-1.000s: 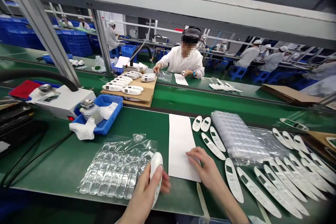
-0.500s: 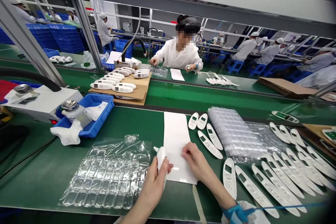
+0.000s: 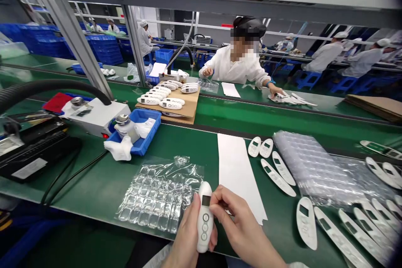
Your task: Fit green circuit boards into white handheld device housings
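Note:
My left hand (image 3: 186, 234) grips a white handheld device (image 3: 204, 217) with a small screen and round buttons, held upright near the front edge of the green bench. My right hand (image 3: 240, 228) is pinched, its fingertips touching the device's upper right side by the screen. Just left of the device lies a clear plastic blister tray (image 3: 161, 192). A white paper strip (image 3: 239, 173) lies behind my right hand. White oval faceplates (image 3: 306, 221) are laid out in rows to the right.
A blue bin (image 3: 138, 130) with a bottle and cloths sits back left, beside a white machine (image 3: 94, 115) with a black hose. Finished devices rest on cardboard (image 3: 171, 102). Stacked clear trays (image 3: 314, 167) lie at the right. A co-worker (image 3: 243, 65) sits opposite.
My left hand turned the device face-up and upright. My right hand left the paper strip and came to the device's screen. The camera view swung somewhat left.

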Available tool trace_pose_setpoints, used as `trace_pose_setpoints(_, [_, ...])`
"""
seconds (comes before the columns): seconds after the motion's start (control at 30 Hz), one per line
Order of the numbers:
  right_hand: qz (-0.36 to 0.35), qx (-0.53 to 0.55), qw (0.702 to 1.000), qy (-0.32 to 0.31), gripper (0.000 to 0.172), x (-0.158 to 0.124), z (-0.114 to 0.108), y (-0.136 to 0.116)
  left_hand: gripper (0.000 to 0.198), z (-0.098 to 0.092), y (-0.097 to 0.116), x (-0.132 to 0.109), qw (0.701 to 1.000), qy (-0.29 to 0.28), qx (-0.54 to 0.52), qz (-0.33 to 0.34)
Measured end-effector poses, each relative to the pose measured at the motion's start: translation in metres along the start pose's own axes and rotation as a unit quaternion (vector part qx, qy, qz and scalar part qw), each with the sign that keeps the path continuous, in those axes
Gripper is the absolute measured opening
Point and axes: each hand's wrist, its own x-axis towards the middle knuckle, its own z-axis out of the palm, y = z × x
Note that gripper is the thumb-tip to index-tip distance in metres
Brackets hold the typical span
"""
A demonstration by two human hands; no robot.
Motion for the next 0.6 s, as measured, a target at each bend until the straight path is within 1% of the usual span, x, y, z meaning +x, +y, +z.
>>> trace_pose_setpoints(0.1, [-0.025, -0.06, 0.998, 0.01, 0.023, 0.01, 0.013, 0.001, 0.065, -0.013, -0.001, -0.006, 1.0, 0.013, -0.011, -0.003])
trace_pose_setpoints(0.23, [-0.033, -0.064, 0.997, -0.008, 0.024, 0.017, 0.023, 0.001, 0.063, -0.025, 0.001, -0.013, 0.999, 0.025, -0.025, -0.003])
trace_pose_setpoints(0.43, [-0.027, -0.072, 0.997, -0.015, 0.022, 0.019, 0.033, -0.001, 0.066, -0.034, 0.003, -0.019, 1.0, 0.025, -0.009, -0.008])
trace_pose_setpoints(0.6, [-0.03, -0.08, 0.996, -0.021, 0.022, 0.02, 0.037, -0.002, 0.068, -0.038, 0.003, -0.02, 1.0, 0.025, -0.007, -0.011])
